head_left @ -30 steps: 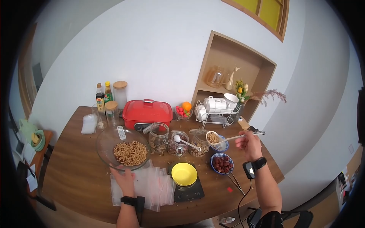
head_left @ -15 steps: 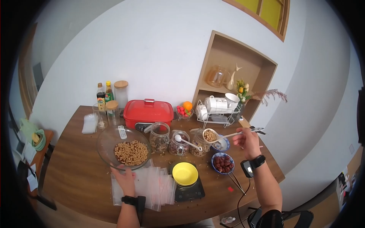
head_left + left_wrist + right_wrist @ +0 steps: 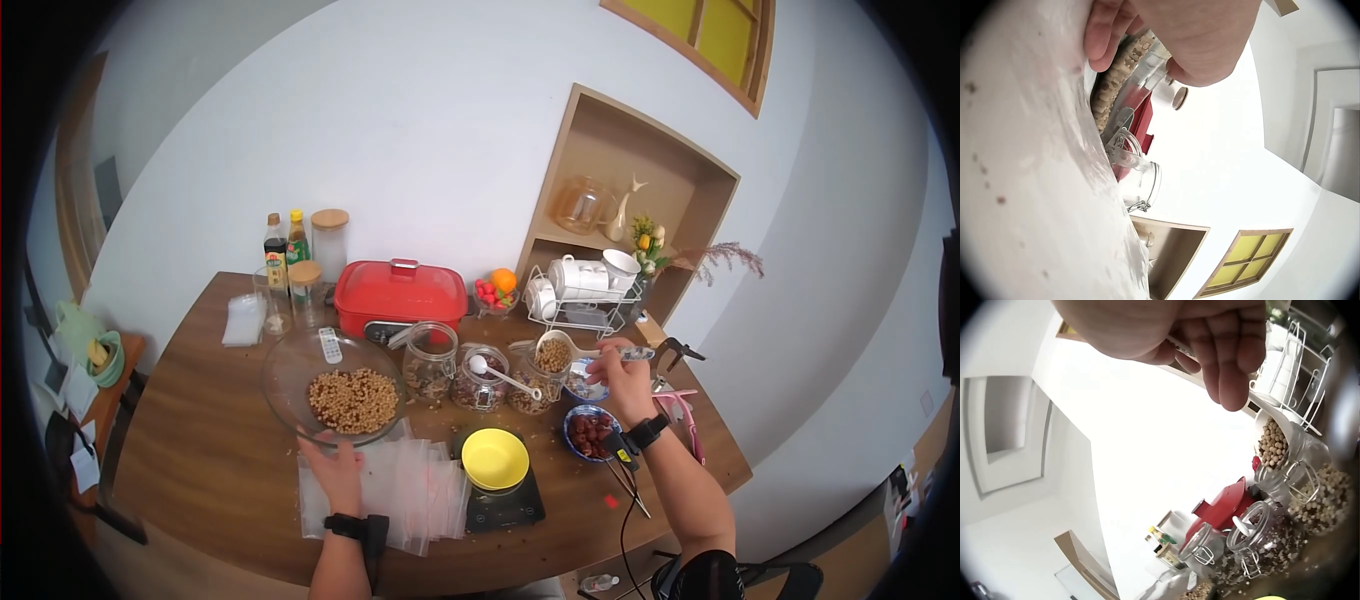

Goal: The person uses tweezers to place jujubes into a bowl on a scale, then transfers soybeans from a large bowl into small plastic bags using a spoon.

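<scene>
My right hand (image 3: 625, 385) holds the handle of a white ladle (image 3: 580, 350) filled with pale round beans (image 3: 1272, 445). In the head view, the ladle's bowl overlaps the mouth of the rightmost glass jar (image 3: 537, 390). My left hand (image 3: 335, 475) is at the near rim of a large glass bowl (image 3: 272, 400) of beans (image 3: 352, 402). In the left wrist view, that hand's fingers (image 3: 1102, 40) and thumb stand on either side of the bowl's edge. A white spoon (image 3: 508, 377) lies across the middle jar (image 3: 481, 388).
A yellow bowl (image 3: 495, 460) sits on a black scale (image 3: 505, 510), beside clear plastic bags (image 3: 410, 505). Red dates fill a blue-patterned bowl (image 3: 572, 448) at right. Behind stand a red electric cooker (image 3: 400, 295), another glass jar (image 3: 430, 362) and a cup rack (image 3: 590, 310).
My right hand has moved left with the loaded ladle, bringing it across the rightmost jar's mouth. My left hand stays by the glass bowl. The head view has shifted slightly.
</scene>
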A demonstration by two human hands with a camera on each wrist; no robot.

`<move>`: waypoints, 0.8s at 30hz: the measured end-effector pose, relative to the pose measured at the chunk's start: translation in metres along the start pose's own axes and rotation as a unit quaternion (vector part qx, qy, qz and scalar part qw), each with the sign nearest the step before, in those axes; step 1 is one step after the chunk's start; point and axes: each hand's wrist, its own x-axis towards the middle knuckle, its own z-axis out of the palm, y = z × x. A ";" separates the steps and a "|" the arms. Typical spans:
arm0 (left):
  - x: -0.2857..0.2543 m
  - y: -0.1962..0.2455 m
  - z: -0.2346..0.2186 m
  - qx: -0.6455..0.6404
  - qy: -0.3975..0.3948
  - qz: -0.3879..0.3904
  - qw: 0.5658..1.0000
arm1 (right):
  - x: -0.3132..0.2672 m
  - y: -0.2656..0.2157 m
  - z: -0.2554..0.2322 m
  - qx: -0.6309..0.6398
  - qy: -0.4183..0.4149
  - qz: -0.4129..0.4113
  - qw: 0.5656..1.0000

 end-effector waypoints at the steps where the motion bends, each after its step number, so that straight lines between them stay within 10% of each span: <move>1: 0.000 0.000 0.000 0.006 0.001 -0.001 1.000 | -0.003 0.003 0.004 -0.023 -0.010 -0.019 1.000; 4: -0.002 0.002 0.001 0.013 0.005 -0.003 1.000 | -0.016 0.008 0.011 -0.140 -0.047 -0.093 0.985; 7: -0.004 0.005 0.003 -0.005 0.009 -0.008 1.000 | -0.031 -0.015 0.010 -0.390 -0.086 -0.348 0.848; 13: -0.005 0.007 0.002 0.015 0.020 0.008 1.000 | -0.038 -0.051 0.028 -0.430 -0.028 -0.468 0.772; 18: -0.006 0.012 0.007 0.001 0.023 0.022 0.999 | -0.064 -0.081 0.107 -0.173 -0.098 -0.300 0.933; 24: -0.002 -0.005 0.005 0.000 0.041 0.042 0.998 | -0.052 -0.030 0.231 -0.164 -0.247 -0.365 0.883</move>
